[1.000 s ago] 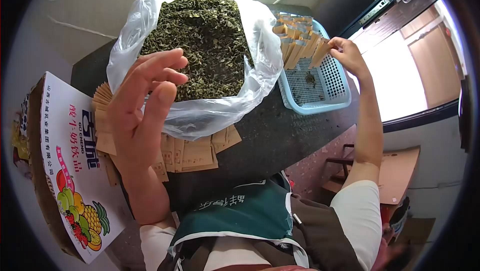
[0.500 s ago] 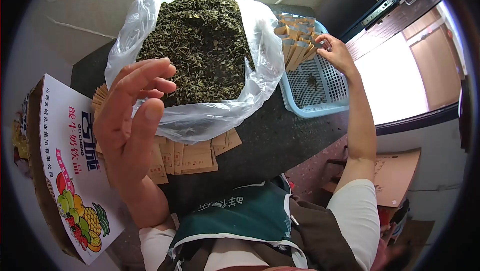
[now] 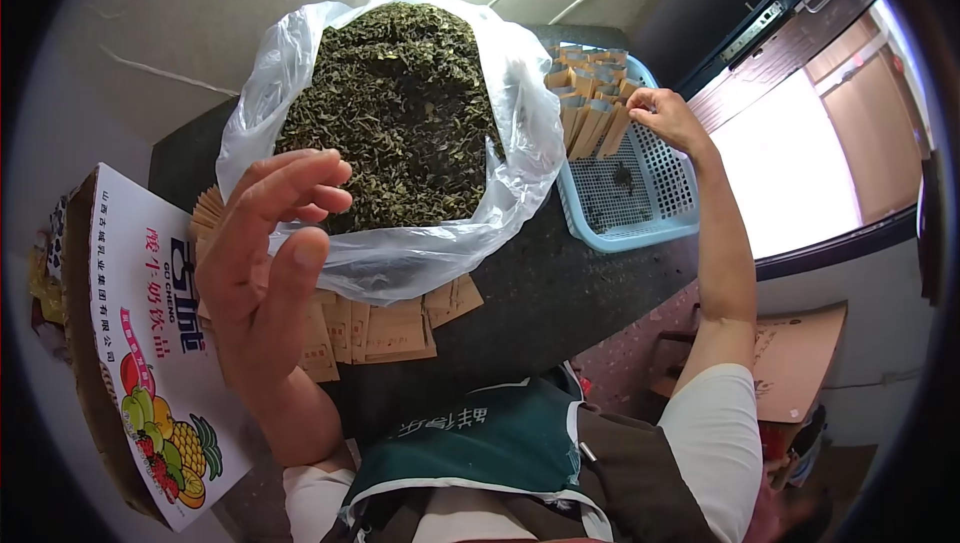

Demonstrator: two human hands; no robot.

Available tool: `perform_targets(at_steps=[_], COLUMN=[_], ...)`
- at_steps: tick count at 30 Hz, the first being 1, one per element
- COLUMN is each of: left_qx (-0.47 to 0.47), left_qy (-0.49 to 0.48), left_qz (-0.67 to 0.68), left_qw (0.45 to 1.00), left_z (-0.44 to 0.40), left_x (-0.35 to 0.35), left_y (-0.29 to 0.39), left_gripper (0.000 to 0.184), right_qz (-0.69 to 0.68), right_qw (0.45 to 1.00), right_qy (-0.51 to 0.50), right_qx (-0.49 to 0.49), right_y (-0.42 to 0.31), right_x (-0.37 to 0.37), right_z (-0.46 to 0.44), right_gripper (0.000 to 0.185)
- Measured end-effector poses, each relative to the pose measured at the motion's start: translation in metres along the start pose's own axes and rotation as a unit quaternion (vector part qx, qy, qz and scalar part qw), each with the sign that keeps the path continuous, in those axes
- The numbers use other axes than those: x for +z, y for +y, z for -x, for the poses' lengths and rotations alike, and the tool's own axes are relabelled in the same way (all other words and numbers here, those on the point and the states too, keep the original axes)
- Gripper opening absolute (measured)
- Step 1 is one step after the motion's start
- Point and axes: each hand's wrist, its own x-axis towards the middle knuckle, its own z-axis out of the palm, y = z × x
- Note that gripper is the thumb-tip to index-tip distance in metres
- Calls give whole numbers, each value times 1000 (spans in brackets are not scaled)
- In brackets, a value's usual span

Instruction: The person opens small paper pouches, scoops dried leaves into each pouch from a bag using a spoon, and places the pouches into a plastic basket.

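My left hand [image 3: 270,263] is raised in front of the bag's near left side, fingers curved and thumb apart, holding nothing. In the clear plastic bag [image 3: 530,123] is a heap of dried green leaves [image 3: 390,123]. At the right, my right hand [image 3: 672,121] reaches into a light blue plastic basket [image 3: 640,239]. Its fingers pinch the edge of a brown paper packet [image 3: 616,131] at the end of the rows. Other open-topped paper packets [image 3: 582,78] stand packed upright at the basket's back left. A few leaf crumbs [image 3: 623,176] lie on the basket floor.
Flat paper packets [image 3: 395,333] lie spread on the dark table [image 3: 510,293] before the bag, and more stand stacked at its left. A printed cardboard box [image 3: 150,303] is at the left edge. A bright doorway [image 3: 790,163] is at the right.
The view has tilted slightly, so the table things sit a little lower. My right hand's fingers have closed in at the packet's edge. My left hand keeps nearly the same pose.
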Motion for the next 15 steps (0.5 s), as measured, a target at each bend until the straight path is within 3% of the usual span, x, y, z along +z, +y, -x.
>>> perform_targets(at_steps=[4,7,11,14,15], left_qx=[3,10,60,11,-22], left_qy=[4,12,26,41,52], left_qz=[-12,-12,-28,-69,-96], left_qw=[1000,1000,997,997,994], left_z=[1,1,2,13,23], left_x=[-1,-2,-11,-13,-14], left_y=[1,3,5,17,19], left_gripper=[43,43,41,52,52], right_qz=[-34,-12,-51,-236,-403], right_qw=[999,999,972,937,882], right_qy=[30,13,222,259,245], right_qx=[-26,34,-53,-18,-10], right_y=[-10,-14,13,-18,-7], right_x=[0,-9,-21,-33,-35], right_z=[9,19,32,82,95], right_gripper=[20,18,22,31,30])
